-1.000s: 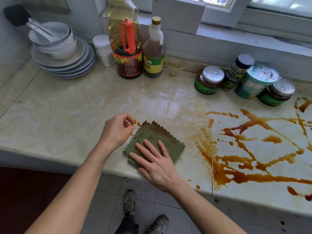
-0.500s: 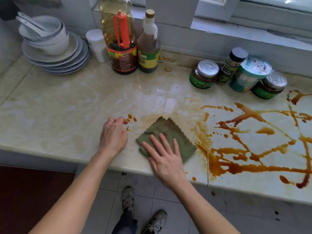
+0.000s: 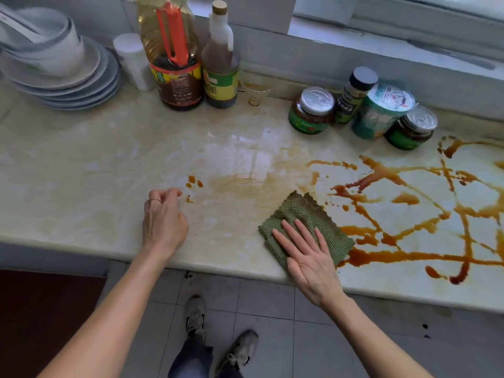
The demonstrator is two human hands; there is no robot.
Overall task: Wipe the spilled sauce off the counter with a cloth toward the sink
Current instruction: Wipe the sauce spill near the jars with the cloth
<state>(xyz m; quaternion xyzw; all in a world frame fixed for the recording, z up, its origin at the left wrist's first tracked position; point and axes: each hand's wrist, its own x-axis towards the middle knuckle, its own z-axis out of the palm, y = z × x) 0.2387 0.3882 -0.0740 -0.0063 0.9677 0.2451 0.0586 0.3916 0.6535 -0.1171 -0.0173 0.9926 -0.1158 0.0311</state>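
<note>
A green waffle cloth (image 3: 313,214) lies on the pale marble counter (image 3: 81,173) near its front edge. My right hand (image 3: 308,255) presses flat on the cloth with straight fingers. Brown sauce (image 3: 403,200) runs in streaks and pools over the counter's right half, touching the cloth's right edge. A few small sauce drops (image 3: 195,182) sit left of a faint smeared patch (image 3: 240,184). My left hand (image 3: 163,222) rests on the counter by those drops, fingers loosely curled, holding nothing. No sink is in view.
Stacked plates and bowls (image 3: 57,66) stand at the back left. An oil jug (image 3: 174,55), a vinegar bottle (image 3: 221,64), a white container (image 3: 133,61) and a small glass (image 3: 256,88) line the back wall. Several jars (image 3: 311,110) cluster at the back right.
My right hand has slid the cloth to the right along the front edge, up to the sauce streaks, leaving a faint smear behind. My left hand has stayed by the small drops.
</note>
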